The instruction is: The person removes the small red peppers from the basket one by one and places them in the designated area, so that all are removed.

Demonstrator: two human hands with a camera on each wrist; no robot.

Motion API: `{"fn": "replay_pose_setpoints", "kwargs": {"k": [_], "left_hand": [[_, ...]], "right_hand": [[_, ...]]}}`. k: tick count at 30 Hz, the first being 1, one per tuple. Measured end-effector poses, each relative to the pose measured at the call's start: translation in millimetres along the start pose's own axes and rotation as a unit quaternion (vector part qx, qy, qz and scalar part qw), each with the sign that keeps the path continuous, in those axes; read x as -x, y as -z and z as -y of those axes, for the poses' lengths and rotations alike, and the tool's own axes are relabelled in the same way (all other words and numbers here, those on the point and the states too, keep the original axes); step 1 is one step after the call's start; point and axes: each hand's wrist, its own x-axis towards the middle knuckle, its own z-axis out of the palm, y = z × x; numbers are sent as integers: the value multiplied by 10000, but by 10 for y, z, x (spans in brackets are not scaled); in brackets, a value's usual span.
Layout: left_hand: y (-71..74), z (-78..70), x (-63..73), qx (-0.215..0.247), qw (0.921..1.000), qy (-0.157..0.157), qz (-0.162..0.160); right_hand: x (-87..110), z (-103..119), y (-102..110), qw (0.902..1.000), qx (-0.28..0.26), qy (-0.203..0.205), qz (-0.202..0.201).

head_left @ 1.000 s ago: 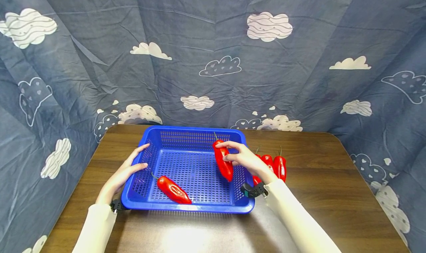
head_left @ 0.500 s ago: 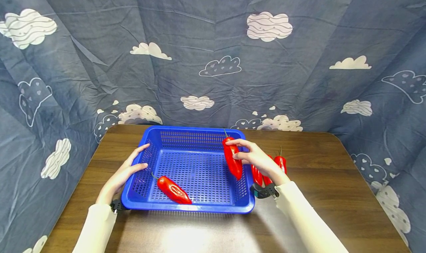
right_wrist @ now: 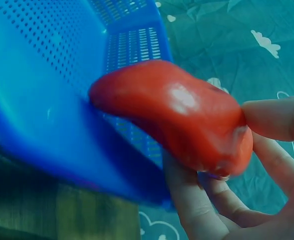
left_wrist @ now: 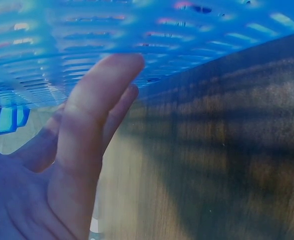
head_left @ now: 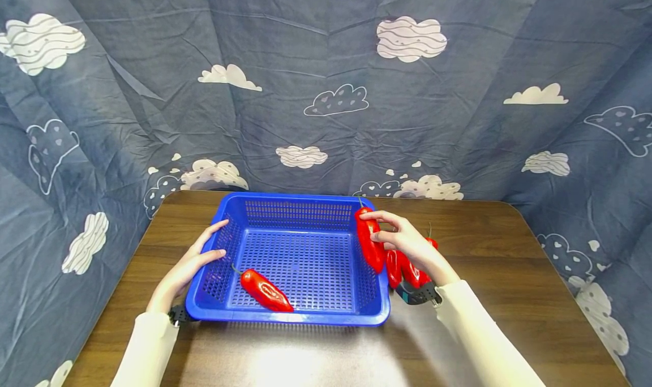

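A red pepper (head_left: 370,243) with a thin green stem is pinched between the thumb and fingers of my right hand (head_left: 407,241), over the right rim of a blue perforated basket (head_left: 285,318). The right wrist view shows that pepper (right_wrist: 166,105) close up, its tip toward the basket wall. At the basket's left side, my left hand (head_left: 184,268) grips the rim, with thumb and index finger over it. Below, in the left wrist view, other fingers (left_wrist: 82,115) bend up toward the outer wall. Inside the basket another red pepper (head_left: 265,291) lies near the front left.
Several more red peppers (head_left: 393,268) lie on the brown wooden table (head_left: 499,285) just right of the basket, partly hidden by my right hand and wrist. A dark blue cloth (head_left: 336,149) with clouds hangs behind and beside the table.
My right hand has moved right with the red pepper, from above the basket's inside to its right rim. The left hand and basket have stayed put.
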Motion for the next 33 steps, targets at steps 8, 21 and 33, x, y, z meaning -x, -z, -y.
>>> {"fn": "replay_pose_setpoints", "kwargs": {"k": [8,21,33], "left_hand": [[3,5,-16,5,10000,-33,-8],[-4,-9,-19,54,10000,-5,-5],[-7,-11,-5,136,9999,41,-12]], "right_hand": [[40,-59,100,9997,-176,137,-130],[148,-125,253,9992,-194,113,-316],[290,-324,435,9980,-214,39,-600]]}}
